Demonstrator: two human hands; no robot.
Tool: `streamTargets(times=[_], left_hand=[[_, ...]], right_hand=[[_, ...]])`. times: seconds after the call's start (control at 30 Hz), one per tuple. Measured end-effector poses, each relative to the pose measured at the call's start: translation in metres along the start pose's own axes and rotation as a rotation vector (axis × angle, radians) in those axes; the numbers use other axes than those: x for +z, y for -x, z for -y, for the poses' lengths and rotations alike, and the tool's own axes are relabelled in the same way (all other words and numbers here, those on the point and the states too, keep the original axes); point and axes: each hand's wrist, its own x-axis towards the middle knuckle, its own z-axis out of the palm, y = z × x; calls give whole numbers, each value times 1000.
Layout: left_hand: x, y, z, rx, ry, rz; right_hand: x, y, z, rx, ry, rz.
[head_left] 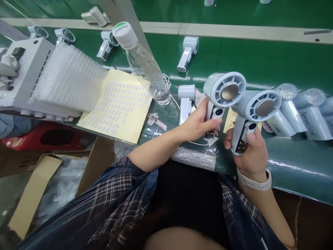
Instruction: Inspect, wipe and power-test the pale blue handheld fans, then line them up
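My left hand (199, 121) is wrapped round the handle of a pale blue handheld fan (224, 91), thumb across its front near a round dark button. In my right hand (251, 152) is a second handheld fan (257, 106), gripped by its handle. Both fans are tilted up, heads facing me, with a round metallic centre inside each ringed grille. Their heads overlap in view, and I cannot tell if they touch. The lower handle fronts show what look like bare circuit parts. Just left of my left hand, another fan (186, 100) stands on the green table.
Several wrapped fans (309, 114) line the right side. A water bottle (145, 66) stands near a yellow sheet of small white stickers (117, 104). Bubble wrap (70, 76) leans by a white box (28, 76). More fans (187, 53) lie on the green belt behind a metal post (137, 31).
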Motion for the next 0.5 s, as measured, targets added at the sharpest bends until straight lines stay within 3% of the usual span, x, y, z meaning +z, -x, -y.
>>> streamTargets(times=[0.4, 0.5], left_hand=[[1, -1, 0, -22, -21, 15], [0, -1, -1, -15, -29, 3]], right_hand=[[2, -1, 12, 8, -67, -118], [2, -1, 13, -13, -75, -80]])
